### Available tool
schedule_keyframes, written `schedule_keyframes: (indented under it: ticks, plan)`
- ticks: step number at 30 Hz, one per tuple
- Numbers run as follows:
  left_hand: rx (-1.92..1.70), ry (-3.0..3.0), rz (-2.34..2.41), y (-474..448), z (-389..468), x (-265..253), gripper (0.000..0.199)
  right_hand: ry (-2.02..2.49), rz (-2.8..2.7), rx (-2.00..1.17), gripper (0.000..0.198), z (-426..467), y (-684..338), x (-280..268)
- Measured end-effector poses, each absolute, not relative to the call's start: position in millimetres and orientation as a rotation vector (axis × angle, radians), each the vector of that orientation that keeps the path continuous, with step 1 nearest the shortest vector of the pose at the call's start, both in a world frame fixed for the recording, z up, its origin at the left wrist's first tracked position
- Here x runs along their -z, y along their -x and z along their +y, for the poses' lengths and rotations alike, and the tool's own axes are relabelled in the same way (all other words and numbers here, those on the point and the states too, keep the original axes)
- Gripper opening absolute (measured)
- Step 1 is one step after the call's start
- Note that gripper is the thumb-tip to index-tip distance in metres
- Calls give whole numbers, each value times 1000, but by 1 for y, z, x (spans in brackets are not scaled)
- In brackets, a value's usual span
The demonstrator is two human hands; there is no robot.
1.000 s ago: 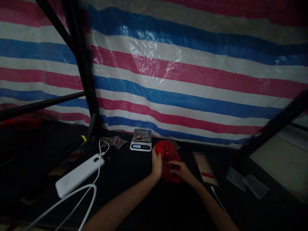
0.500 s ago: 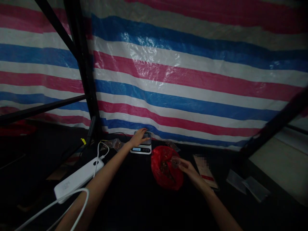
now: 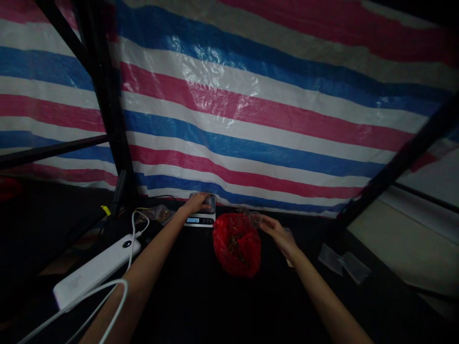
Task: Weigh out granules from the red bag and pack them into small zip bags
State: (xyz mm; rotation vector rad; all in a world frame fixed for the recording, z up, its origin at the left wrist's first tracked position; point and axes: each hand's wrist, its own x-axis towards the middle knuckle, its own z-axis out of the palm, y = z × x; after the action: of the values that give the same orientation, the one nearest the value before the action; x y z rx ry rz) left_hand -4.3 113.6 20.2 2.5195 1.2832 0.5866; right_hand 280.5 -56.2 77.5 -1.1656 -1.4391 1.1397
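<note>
My left hand [image 3: 196, 202] is over the platform of a small white kitchen scale [image 3: 200, 221] with a lit display. Its fingers are bent around something see-through that I cannot make out in the dim light. My right hand [image 3: 275, 230] grips a small clear plastic cup [image 3: 255, 219] between thumb and fingers. The cup is just above the far right rim of a red plastic bag [image 3: 222, 255]. Small brown pieces [image 3: 235, 246] lie inside the open bag, too dark to name.
Left of my left arm lies a white power bank [image 3: 95, 272] with a white cable [image 3: 122, 286]. Small clear bags [image 3: 163, 214] lie beside the scale. Flat clear bags [image 3: 344, 263] are at the right. Black frame posts [image 3: 111, 105] stand before a striped plastic sheet [image 3: 251, 114].
My right hand has lifted the cup from inside the red bag to its far right rim. My left hand's fingers, spread before, have drawn in over the scale. The view has shifted right.
</note>
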Motion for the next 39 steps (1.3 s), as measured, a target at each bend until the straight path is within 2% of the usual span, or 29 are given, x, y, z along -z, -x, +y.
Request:
schedule_keyframes:
  ticks: [4,9,14,24,28,34,39]
  plan:
    - [-854,-2232,1173,3,102,-22,45,1141,-1549,-1163,36,-43,-265,-85]
    - [-1099,-1723,779,4,69,-37,47,1124,-1726,-1052,38,-9,-238,-101]
    - [-1150,-1528,639,8,48,-55,49,1175,-1939,-665,36,20,-206,-117]
    - [-1150,-1527,603,13,44,-68,47,1292,-2216,-66,39,27,-184,-150]
    - [-1142,-1535,645,11,44,-71,52,1263,-2395,154,36,19,-175,-156]
    - [-1128,-1596,579,9,43,-73,43,1235,-2577,592,27,5,-158,-173]
    - [-1124,-1621,602,10,43,-74,43,1192,-2619,856,22,-8,-143,-179]
